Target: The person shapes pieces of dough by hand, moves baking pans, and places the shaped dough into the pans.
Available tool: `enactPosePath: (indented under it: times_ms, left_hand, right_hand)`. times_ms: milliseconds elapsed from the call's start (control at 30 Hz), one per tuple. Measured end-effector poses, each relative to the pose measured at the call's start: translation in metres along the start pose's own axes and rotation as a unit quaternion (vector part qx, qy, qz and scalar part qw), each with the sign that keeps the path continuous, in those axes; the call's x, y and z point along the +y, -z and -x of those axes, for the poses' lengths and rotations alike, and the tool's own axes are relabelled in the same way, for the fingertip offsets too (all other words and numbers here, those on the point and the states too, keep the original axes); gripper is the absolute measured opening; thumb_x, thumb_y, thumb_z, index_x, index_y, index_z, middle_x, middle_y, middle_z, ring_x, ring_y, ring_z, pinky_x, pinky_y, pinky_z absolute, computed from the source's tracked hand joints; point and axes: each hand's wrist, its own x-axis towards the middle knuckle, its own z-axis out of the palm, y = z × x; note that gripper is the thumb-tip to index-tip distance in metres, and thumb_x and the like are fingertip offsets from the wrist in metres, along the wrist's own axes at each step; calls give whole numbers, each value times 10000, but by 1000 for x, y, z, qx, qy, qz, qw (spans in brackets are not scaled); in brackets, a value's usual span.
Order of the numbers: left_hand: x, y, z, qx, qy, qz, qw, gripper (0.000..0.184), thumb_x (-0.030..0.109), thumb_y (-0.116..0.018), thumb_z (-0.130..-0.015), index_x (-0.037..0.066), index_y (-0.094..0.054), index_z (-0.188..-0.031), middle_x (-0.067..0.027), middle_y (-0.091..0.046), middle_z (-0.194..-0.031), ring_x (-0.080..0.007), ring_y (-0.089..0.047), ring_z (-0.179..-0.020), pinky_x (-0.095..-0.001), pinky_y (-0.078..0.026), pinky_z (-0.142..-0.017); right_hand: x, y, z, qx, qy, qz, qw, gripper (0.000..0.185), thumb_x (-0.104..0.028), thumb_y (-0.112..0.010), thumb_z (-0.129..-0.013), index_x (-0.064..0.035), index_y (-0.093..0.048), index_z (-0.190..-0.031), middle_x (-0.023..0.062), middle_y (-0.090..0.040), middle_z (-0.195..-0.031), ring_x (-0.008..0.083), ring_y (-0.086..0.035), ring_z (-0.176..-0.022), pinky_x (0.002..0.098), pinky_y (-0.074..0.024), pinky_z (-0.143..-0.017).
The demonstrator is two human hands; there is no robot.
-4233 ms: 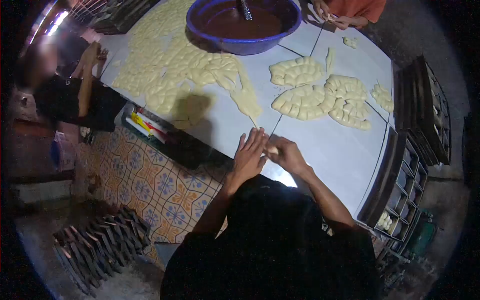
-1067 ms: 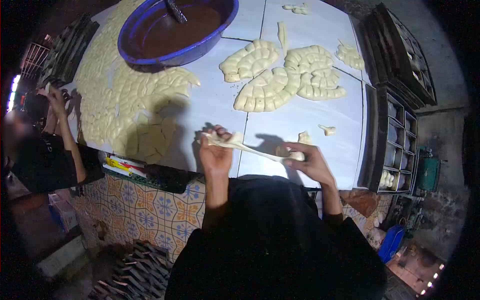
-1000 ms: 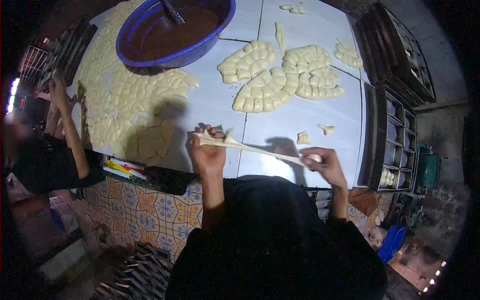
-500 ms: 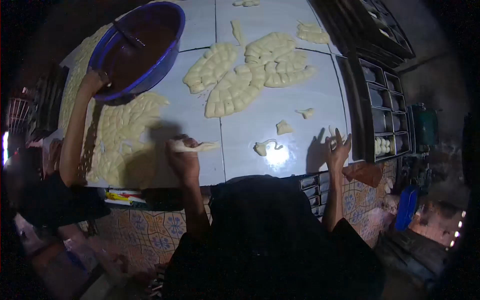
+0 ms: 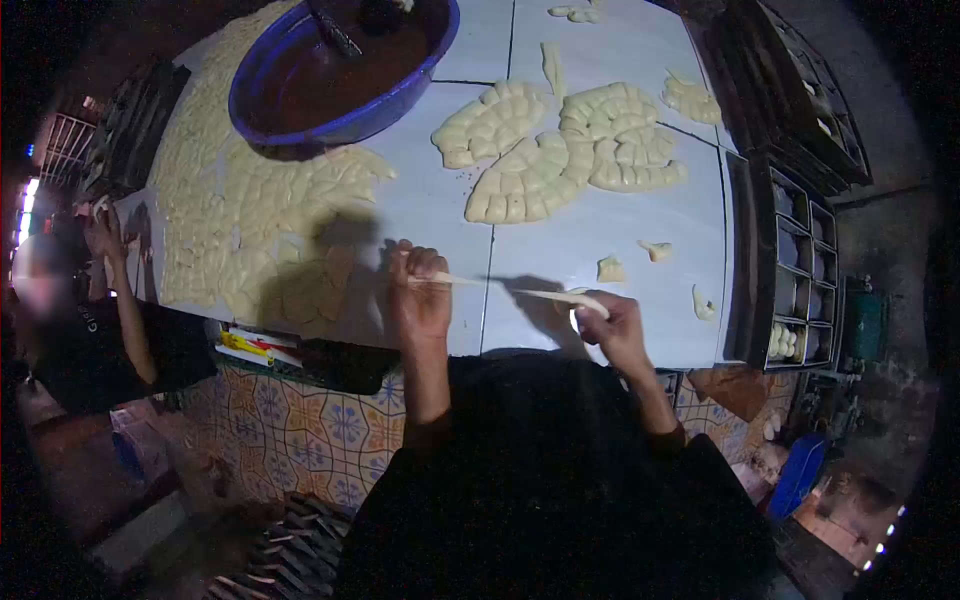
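Pale dough strand (image 5: 568, 297) over desk (image 5: 640, 215) at 6 o'clock edge: right hand (image 5: 617, 330) pinching one end, left hand (image 5: 422, 305) curled round other; mid-span continuity cannot be told. Blue basin (image 5: 400, 108), 11 o'clock; segmented dough slabs (image 5: 535, 180), 12 to 1 o'clock.

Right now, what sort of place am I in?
Probably a small bakery: portioned dough on the table, compartmented trays at its edge, and a basin of brown mixture.

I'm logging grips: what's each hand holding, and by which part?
Dough: the left hand closes around one portion, the right hand grips another by its thicker end; thin tails point toward each other. Whether they join is unclear.
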Motion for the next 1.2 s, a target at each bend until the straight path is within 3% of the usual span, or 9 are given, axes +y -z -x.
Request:
enactPosePath:
  times_ms: [167,233,300,367,467,633,833,1033,1200]
  left_hand:
    - [48,-14,5,103,-96,-21,990,412,376,-494,-928,-12,-534,-1062,-113,-566,-912,-276,-507,-877,-432,-428,-815]
    - [34,-22,11,149,-87,-117,978,454,410,-493,-926,-6,-532,-1105,-141,-584,-974,-343,-526,-1003,-494,-409,-921]
    - [21,-2,9,53,-9,-291,955,450,416,-465,-950,43,-503,-1199,-191,-547,-1175,-382,-430,-1231,-507,-294,-1066]
    - [-8,6,8,-40,43,-466,883,493,436,-457,-952,84,-453,-1297,-211,-495,-1289,-386,-373,-1293,-502,-260,-1090]
    - [-64,-9,23,15,141,-411,901,594,394,-491,-939,35,-327,-1383,-211,-486,-1304,-344,-443,-1243,-477,-291,-1085]
    - [-101,-1,28,-34,165,-420,892,779,608,-305,-933,73,-147,-1476,-180,-395,-1397,-252,-465,-1210,-372,-361,-1033]
    - [-79,-18,38,-92,-18,-658,747,371,159,-566,-929,-21,-525,-1251,-127,-585,-1183,-160,-552,-1043,-288,-428,-901]
    - [-80,-22,41,46,-129,-685,716,113,51,-644,-854,-37,-697,-903,-44,-671,-802,-83,-587,-770,-222,-457,-726]
    - [-61,-12,25,109,158,-315,930,675,381,-642,-860,15,-385,-1367,-132,-531,-1264,-186,-540,-1094,-305,-456,-889]
  right_hand:
    - [19,122,36,-39,103,-313,943,625,-130,-698,-802,20,-401,-1330,64,-536,-1179,149,-532,-934,318,-445,-753]
    - [47,144,36,81,-12,18,996,754,-128,-710,-783,1,-312,-1409,125,-508,-1284,276,-500,-1165,395,-430,-937]
    - [62,131,38,169,-69,612,770,669,-154,-682,-816,-45,-371,-1398,224,-352,-1424,361,-376,-1297,451,-348,-1043]
    - [66,118,27,270,130,477,826,569,-134,-645,-842,-48,-428,-1361,227,-347,-1415,357,-406,-1270,444,-403,-998]
    - [2,41,10,149,80,125,978,462,-60,-589,-862,-68,-482,-1311,163,-377,-1395,295,-464,-1204,328,-536,-823]
    - [-2,-36,-23,-18,155,89,984,294,-17,-607,-845,12,-590,-1138,120,-473,-1166,207,-538,-1039,281,-487,-789]
    - [-41,-38,-31,33,197,77,977,295,-22,-610,-853,-2,-619,-1148,58,-455,-1021,83,-500,-716,202,-416,-555]
    - [-33,-50,-60,21,235,83,968,370,-330,-512,-935,-39,-643,-1122,81,-452,-967,203,-437,-955,312,-384,-810]
    - [1,-75,-86,-81,356,86,927,502,-281,-671,-837,-70,-522,-1267,127,-504,-1178,252,-431,-1149,378,-382,-949]
